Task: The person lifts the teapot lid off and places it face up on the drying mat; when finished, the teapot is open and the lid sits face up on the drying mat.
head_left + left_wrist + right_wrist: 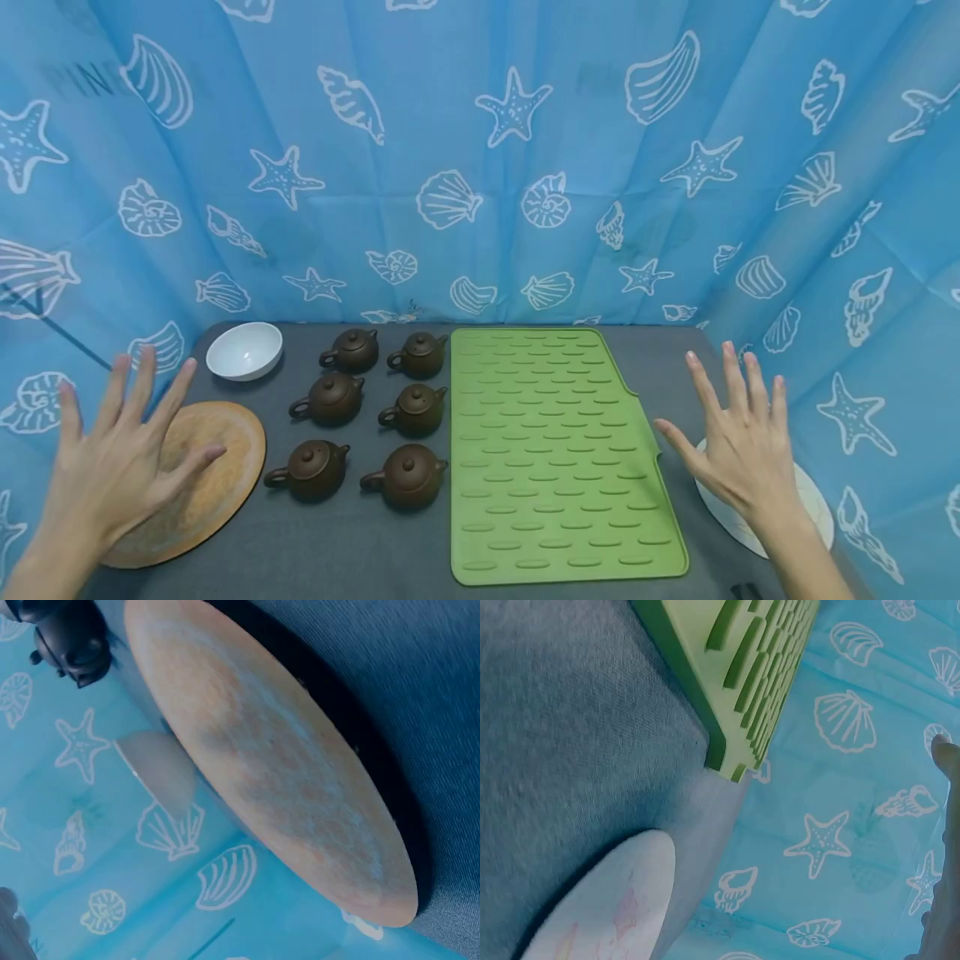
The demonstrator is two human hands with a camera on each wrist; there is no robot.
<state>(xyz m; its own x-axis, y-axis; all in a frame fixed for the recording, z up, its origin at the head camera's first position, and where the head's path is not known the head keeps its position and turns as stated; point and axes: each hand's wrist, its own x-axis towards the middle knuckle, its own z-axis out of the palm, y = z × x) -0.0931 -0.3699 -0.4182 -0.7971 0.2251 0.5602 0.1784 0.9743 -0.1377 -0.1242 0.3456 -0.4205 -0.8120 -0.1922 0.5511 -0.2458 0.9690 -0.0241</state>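
Note:
My left hand (112, 467) is spread with straight fingers above a round tan board (225, 467), holding nothing. On the other side my right hand (738, 446) is likewise spread and bare, over a round white mat (813, 508) that it partly hides. Between the hands lies a green ridged mat (562, 450). Left of it stand several brown teapots in two columns, among them a front one (408, 477) and a back one (354, 350). The tan board (277, 772) fills much of the left wrist view; the white mat (622, 907) shows in the right wrist view.
A white bowl (245, 352) stands at the back left, behind the tan board. Everything rests on a dark grey tabletop (337, 550). A blue curtain (480, 167) with white shells and starfish hangs behind the table and along both sides.

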